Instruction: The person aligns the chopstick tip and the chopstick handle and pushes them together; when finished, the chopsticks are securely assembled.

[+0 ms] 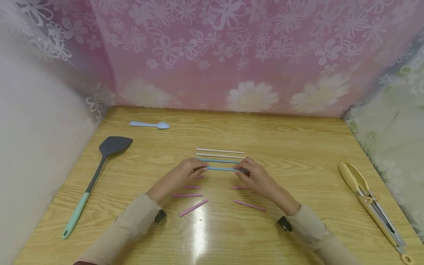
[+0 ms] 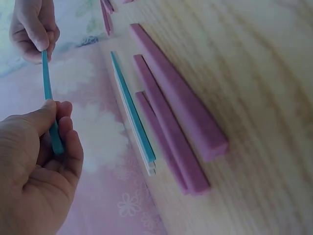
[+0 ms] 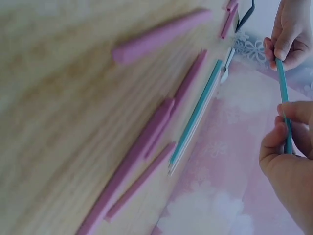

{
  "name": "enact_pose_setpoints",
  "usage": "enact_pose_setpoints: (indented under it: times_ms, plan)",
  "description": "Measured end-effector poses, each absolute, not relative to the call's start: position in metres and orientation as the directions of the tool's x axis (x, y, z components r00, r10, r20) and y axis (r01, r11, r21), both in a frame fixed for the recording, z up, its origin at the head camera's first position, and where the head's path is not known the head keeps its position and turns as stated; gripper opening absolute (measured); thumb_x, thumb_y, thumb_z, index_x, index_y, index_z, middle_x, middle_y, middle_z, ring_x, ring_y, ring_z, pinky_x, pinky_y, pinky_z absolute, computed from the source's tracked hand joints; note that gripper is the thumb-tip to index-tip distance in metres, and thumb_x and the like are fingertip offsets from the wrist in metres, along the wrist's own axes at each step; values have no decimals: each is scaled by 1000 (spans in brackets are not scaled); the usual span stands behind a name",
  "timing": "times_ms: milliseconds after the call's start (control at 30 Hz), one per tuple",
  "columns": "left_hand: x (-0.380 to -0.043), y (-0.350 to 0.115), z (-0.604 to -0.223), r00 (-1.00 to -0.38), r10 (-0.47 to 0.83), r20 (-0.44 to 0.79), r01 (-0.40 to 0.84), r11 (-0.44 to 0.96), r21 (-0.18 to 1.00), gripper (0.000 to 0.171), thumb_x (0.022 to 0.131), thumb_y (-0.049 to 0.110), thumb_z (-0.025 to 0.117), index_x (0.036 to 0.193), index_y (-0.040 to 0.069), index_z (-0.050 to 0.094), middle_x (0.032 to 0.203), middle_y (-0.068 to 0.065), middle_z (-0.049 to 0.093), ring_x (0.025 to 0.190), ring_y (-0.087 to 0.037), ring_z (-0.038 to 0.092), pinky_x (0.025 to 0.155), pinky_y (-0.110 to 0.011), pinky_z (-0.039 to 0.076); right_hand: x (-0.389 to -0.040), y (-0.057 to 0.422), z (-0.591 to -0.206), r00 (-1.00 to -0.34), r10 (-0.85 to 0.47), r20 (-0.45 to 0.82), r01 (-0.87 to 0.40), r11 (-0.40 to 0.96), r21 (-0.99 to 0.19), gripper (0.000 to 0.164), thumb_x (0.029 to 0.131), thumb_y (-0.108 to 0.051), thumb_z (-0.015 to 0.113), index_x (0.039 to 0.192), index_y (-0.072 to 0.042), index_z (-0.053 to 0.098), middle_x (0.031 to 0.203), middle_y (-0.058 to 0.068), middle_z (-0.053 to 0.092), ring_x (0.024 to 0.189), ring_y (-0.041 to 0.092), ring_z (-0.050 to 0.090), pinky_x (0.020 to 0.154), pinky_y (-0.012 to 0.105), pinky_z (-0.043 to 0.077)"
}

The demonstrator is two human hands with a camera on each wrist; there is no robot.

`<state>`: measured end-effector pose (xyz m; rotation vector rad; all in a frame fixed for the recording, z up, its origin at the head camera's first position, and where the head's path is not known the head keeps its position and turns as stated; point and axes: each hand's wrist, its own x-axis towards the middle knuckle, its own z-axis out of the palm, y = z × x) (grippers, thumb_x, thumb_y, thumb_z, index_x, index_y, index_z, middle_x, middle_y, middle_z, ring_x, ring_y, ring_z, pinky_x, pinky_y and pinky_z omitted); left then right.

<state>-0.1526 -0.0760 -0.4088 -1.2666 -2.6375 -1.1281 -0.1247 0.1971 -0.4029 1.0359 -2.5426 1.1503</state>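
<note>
A blue chopstick (image 1: 221,169) is held level above the table between both hands. My left hand (image 1: 182,176) pinches its left end between thumb and fingers. At the other end, my right hand (image 1: 260,179) pinches it the same way, as the right wrist view shows of the blue chopstick (image 3: 283,88). Just beyond lies a second blue chopstick (image 1: 218,160), parallel to two white chopsticks (image 1: 220,151). Several short purple sticks (image 1: 193,208) lie below my left hand. More purple sticks (image 1: 249,205) lie below my right hand, which partly hides some.
At the left lies a black spatula (image 1: 114,144) with a green handle. Behind it is a light blue spoon (image 1: 149,125). A pair of yellow-tipped tongs (image 1: 371,206) lies near the right edge of the wooden table (image 1: 298,140). Flowered cloth (image 1: 212,66) hangs along the back.
</note>
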Motion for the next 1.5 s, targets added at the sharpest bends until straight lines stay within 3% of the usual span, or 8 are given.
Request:
enact_pose_setpoints:
  times_ms: [100,200,467,633,1033,1500]
  plan:
    - [-156,-76,-408,-683,672,286,675,430,599,21,93,5,59,109,-6,66,97,-13,68,72,-12,57,64,-16,49,-128,199,-401,-754,-523,397,-643,465,-609,22,85,14,55,101,7,67,88,9,55,67,3,41,52,18,40]
    - [-158,-77,-407,-700,661,270,658,449,604,22,93,6,59,111,-4,66,103,-13,64,78,-13,57,67,-17,50,-131,201,-401,-778,-513,361,-612,494,-617,27,85,15,52,105,7,67,92,11,55,70,6,43,56,19,43]
    - [-160,-82,-407,-754,626,201,586,501,637,27,94,4,58,119,-1,63,113,-14,60,92,-21,60,76,-24,52,-139,205,-403,-844,-439,307,-533,621,-575,14,83,4,69,97,2,71,90,8,62,83,23,61,68,30,52]
    - [-165,-84,-410,-796,590,136,516,544,662,25,94,6,59,118,2,64,109,-9,64,95,-21,58,79,-29,52,-146,209,-407,-862,-424,279,-502,632,-590,12,83,0,71,95,1,71,88,7,63,81,21,62,68,28,51]
    - [-179,-82,-421,-791,611,39,480,579,659,20,91,2,60,109,-2,66,102,-11,65,94,-23,60,84,-31,53,-161,211,-424,-886,-450,113,-419,669,-614,13,86,3,64,97,3,71,90,9,65,83,22,61,73,35,53]
    - [-185,-77,-430,-794,607,8,486,628,607,18,90,0,61,106,-4,67,98,-12,65,91,-23,61,84,-32,52,-168,205,-434,-902,-428,55,-379,724,-577,9,87,-2,65,94,0,71,84,5,62,74,14,53,66,26,46]
